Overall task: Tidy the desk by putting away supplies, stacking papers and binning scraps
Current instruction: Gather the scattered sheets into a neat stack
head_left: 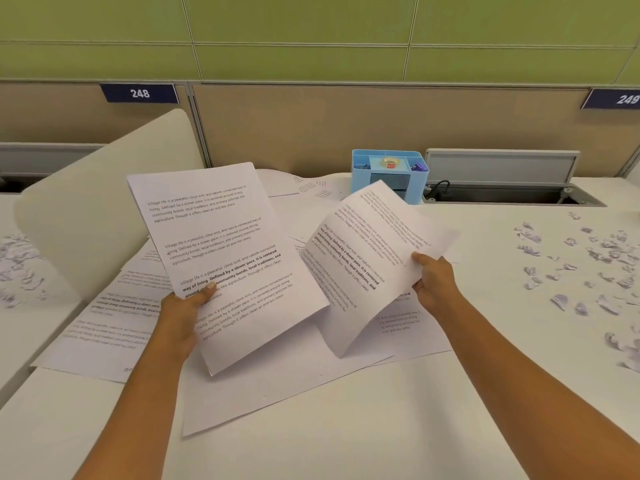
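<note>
My left hand (185, 310) pinches a printed sheet (221, 244) by its left edge and holds it up above the desk. My right hand (434, 280) grips a second printed sheet (367, 258) by its right edge; that sheet bends downward in the middle. Under both lie several more loose printed sheets (114, 323), spread over the white desk (415, 410). Torn paper scraps (588, 261) are scattered at the right, and more scraps (17, 261) lie at the far left.
A light blue desk organiser (389, 174) with small supplies stands at the back centre. Right of it is an open cable tray (512, 195) with a raised grey lid. A cream chair back (104, 209) rises at the left. Beige partition panels close off the rear.
</note>
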`<action>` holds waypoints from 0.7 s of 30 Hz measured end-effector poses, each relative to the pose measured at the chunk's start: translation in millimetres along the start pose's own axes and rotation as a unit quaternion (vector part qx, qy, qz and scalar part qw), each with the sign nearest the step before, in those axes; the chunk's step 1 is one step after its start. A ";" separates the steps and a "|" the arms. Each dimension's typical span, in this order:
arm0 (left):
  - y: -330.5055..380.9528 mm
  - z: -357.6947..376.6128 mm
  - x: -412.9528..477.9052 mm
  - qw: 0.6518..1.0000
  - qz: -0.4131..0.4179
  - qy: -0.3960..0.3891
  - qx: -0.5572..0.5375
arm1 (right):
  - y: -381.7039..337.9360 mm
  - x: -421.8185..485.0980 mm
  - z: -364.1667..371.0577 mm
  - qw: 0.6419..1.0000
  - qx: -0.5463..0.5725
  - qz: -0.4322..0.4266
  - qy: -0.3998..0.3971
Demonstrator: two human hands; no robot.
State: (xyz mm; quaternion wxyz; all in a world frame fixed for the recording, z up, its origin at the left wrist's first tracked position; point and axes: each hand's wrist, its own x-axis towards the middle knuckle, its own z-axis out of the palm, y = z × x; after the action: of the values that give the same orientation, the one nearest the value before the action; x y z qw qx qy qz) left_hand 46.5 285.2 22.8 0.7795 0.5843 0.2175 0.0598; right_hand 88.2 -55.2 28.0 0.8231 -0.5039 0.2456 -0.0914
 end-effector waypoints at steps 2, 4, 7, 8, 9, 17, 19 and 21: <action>-0.7 0.0 0.6 1.000 -0.001 0.001 -0.003 | 0.9 1.1 -2.7 0.996 -0.084 0.005 0.022; -0.8 0.2 0.9 1.000 -0.003 0.003 -0.006 | 0.4 0.8 -4.4 0.989 -0.144 0.013 0.027; -1.0 1.3 1.3 1.000 -0.007 0.003 -0.008 | -1.1 -3.0 -3.4 0.978 -0.202 0.049 -0.015; -1.1 1.7 1.3 1.000 -0.007 0.001 -0.009 | -0.1 -4.4 -2.4 0.975 -0.210 0.063 -0.037; -1.2 2.2 1.2 1.000 -0.007 -0.004 -0.011 | 1.5 -6.1 -1.0 0.972 -0.213 0.073 -0.060; -0.8 -0.7 2.3 1.000 -0.016 -0.006 -0.008 | -1.4 1.5 5.0 0.915 -0.394 0.046 -0.070; 0.0 -2.7 2.6 1.000 -0.015 -0.003 -0.007 | -14.5 3.0 5.5 0.870 -0.482 0.055 -0.087; 0.2 -4.2 3.3 1.000 -0.017 0.001 -0.007 | -27.9 8.6 7.4 0.801 -0.588 0.050 -0.098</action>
State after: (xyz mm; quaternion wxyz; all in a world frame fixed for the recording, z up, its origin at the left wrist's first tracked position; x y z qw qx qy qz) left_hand 47.8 290.1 21.2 0.7843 0.5752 0.2273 0.0485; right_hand 102.0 -66.1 52.4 0.3920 -0.8843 0.1950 0.1622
